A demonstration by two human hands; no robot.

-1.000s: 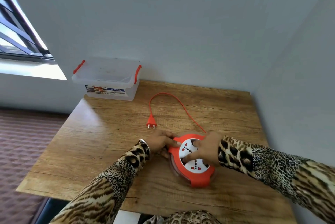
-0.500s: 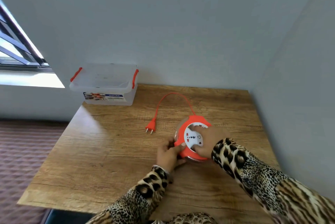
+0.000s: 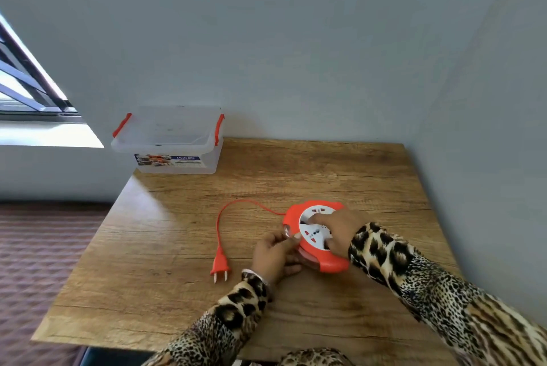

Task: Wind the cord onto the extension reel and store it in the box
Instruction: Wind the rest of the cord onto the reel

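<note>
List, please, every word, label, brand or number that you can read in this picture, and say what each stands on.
"MULTI-BOX": on the blue strip of the label on the front wall of the clear storage box.
The rest of that label, smaller print and little pictures, is too small to read.
The white socket face of the orange extension reel bears only small marks, none legible.
</note>
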